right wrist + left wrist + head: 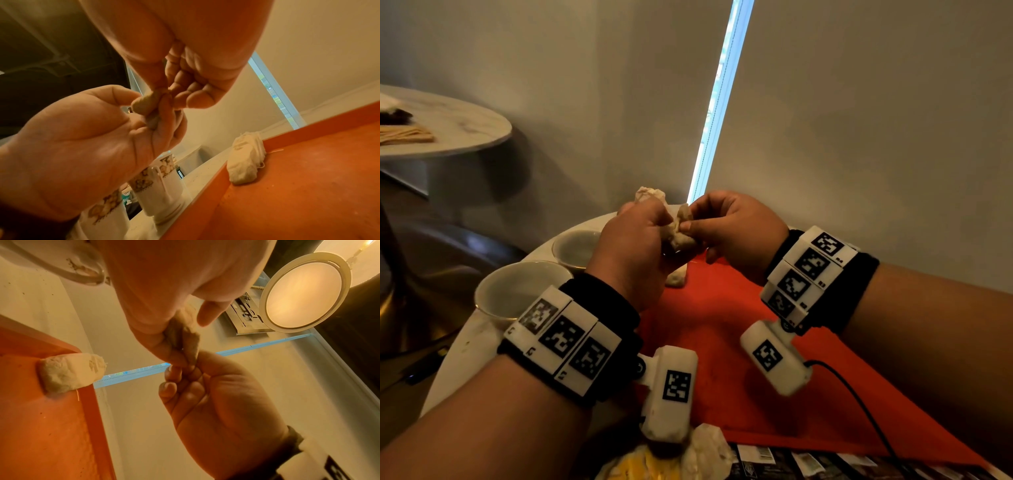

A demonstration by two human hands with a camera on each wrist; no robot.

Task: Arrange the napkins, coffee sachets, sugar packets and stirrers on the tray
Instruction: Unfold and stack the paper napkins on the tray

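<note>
Both hands are raised above the far left corner of the red tray point(722, 342). Between them is a crumpled off-white napkin point(681, 233). My left hand point(662, 228) grips it in curled fingers, and a tuft sticks out above the fist. My right hand point(693, 226) pinches its other end with thumb and fingertips. The left wrist view shows the napkin point(185, 335) squeezed where the two hands meet. A second, rolled napkin point(676, 278) lies on the tray's far left corner, partly over the rim point(244, 162).
Two white cups point(517, 291) point(575, 246) with a floral band stand on the round table left of the tray. At the near edge lie another crumpled napkin point(709, 445), a yellow packet point(640, 462) and a row of dark sachets point(808, 462). A second table point(455, 123) stands far left.
</note>
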